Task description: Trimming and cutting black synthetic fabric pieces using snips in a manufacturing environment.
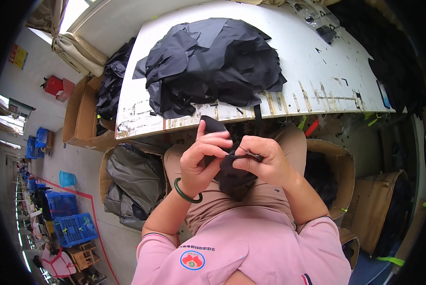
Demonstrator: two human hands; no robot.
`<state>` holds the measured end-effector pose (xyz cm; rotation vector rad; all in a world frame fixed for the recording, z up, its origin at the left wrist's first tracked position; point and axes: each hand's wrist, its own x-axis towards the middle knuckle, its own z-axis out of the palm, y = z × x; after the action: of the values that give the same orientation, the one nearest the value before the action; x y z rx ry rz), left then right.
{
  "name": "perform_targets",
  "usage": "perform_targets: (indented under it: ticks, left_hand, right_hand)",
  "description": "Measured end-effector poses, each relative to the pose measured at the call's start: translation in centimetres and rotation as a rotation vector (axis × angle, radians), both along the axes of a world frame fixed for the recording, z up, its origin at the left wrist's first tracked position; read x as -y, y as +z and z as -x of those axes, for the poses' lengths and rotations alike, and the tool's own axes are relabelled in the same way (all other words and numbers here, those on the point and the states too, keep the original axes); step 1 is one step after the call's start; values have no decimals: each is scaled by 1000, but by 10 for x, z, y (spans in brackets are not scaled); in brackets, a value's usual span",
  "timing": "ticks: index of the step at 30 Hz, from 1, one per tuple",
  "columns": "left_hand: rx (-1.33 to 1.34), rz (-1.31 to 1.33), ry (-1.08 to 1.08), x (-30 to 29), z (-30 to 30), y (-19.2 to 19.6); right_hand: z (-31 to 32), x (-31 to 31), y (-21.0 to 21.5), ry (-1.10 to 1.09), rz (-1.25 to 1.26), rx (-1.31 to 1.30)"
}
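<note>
Over my lap hangs a black fabric piece (pixel 235 179), gathered between my two hands. My left hand (pixel 201 159) pinches its upper edge between thumb and forefinger, the other fingers lifted and spread; a green bangle (pixel 187 192) circles that wrist. Close beside it, my right hand (pixel 270 159) is closed on a small, thin dark metal tool that looks like thread snips (pixel 254 155). The exact spot where the tool meets the cloth is too small to make out. Behind my raised left fingers a dark cloth flap (pixel 214 124) shows, slightly blurred.
A large heap of black cut fabric (pixel 213 61) lies on the worn white table (pixel 317 76) ahead. Cardboard boxes with dark cloth flank my legs, including a left box of grey fabric (pixel 134 178) and a right box (pixel 343 171). Blue crates (pixel 75 229) stand far left.
</note>
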<state>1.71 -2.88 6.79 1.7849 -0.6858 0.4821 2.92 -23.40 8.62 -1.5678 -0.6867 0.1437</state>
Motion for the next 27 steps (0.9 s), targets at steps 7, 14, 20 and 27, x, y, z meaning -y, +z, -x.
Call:
perform_targets:
  ticks: [7,14,20,27]
  left_hand:
    - [-578,381,-432,3,14,10]
    - [-502,132,-354,-3,8,-4]
    - [-623,216,-237,-3,11,-4]
    - [-447,280,-372,2,4,-14]
  right_hand:
    - [3,3,0,-27,-19,-145]
    - [1,2,3,-9,41,-172]
    - [-6,3,1,48,36,-285]
    - [-11,5,-21,127,-201,-333]
